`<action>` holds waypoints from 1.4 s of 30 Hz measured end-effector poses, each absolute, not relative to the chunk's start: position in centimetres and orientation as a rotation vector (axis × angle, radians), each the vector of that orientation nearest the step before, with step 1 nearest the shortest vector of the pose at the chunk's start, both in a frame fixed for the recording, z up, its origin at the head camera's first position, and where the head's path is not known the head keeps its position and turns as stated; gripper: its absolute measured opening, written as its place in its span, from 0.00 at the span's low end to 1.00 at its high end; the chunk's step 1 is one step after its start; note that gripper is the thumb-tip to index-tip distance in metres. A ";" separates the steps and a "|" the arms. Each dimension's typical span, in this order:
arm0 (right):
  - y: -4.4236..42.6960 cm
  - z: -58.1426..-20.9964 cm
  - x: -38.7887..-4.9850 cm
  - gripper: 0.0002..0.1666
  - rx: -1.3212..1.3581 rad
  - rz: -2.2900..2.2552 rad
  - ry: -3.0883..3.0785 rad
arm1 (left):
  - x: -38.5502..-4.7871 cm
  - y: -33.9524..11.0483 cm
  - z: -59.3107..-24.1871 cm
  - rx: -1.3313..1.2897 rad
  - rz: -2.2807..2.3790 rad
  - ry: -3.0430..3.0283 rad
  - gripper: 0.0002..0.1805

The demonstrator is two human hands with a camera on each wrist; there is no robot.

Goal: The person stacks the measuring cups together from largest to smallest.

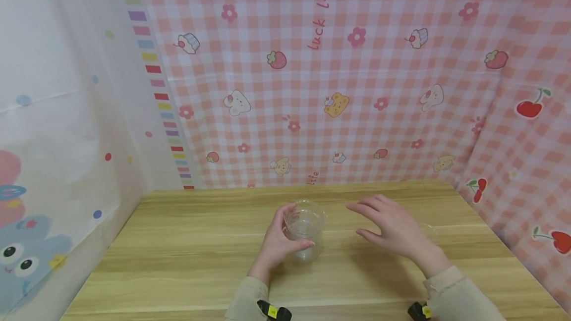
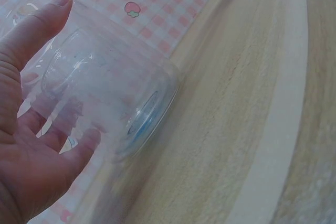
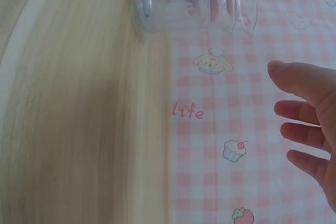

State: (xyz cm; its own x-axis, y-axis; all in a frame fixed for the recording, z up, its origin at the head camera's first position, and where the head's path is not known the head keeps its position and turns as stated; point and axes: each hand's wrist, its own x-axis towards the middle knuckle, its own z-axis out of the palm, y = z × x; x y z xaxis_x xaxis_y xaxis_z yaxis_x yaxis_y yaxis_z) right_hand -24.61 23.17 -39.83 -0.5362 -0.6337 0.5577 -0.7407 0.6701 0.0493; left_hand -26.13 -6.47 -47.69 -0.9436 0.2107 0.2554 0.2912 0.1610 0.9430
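Note:
My left hand (image 1: 277, 243) grips a clear plastic cup (image 1: 305, 234) around its side, thumb in front and fingers behind. Inner outlines and more than one rim line show in the cup (image 2: 121, 77) in the left wrist view, as if another clear cup sits inside; I cannot tell for certain. The cup stands roughly upright at the middle of the table. To its right, my right hand (image 1: 394, 227) hovers apart from it with fingers spread and bent slightly, holding nothing. The right wrist view shows that hand (image 3: 310, 114) away from the cup (image 3: 184, 3).
A faint clear rounded rim (image 1: 430, 231) shows just behind the right hand, mostly hidden. The wooden table (image 1: 178, 251) meets a pink checked cloth (image 1: 303, 88) at the back. More printed cloth hangs at both sides.

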 end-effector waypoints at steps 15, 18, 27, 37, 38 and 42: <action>25.4 -39.8 -23.8 0.37 1.048 0.210 -2.406 | -26.0 -6.5 -47.5 -0.492 -1.948 -2.345 0.53; 25.9 -39.8 -23.7 0.37 1.039 0.209 -2.422 | -26.0 -6.5 -47.5 -0.493 -1.944 -2.346 0.53; 27.5 -40.2 -23.6 0.36 0.991 0.226 -2.499 | -26.0 -6.5 -47.5 -0.500 -1.931 -2.347 0.53; 29.2 -39.8 -23.1 0.37 0.930 0.259 -2.589 | -26.0 -6.5 -47.5 -0.498 -1.930 -2.351 0.53; 29.3 -39.8 -23.0 0.38 0.922 0.262 -2.601 | -26.0 -6.5 -47.5 -0.497 -1.933 -2.349 0.53; 30.0 -39.6 -22.9 0.39 0.891 0.280 -2.647 | -26.0 -6.5 -47.5 -0.495 -1.942 -2.344 0.53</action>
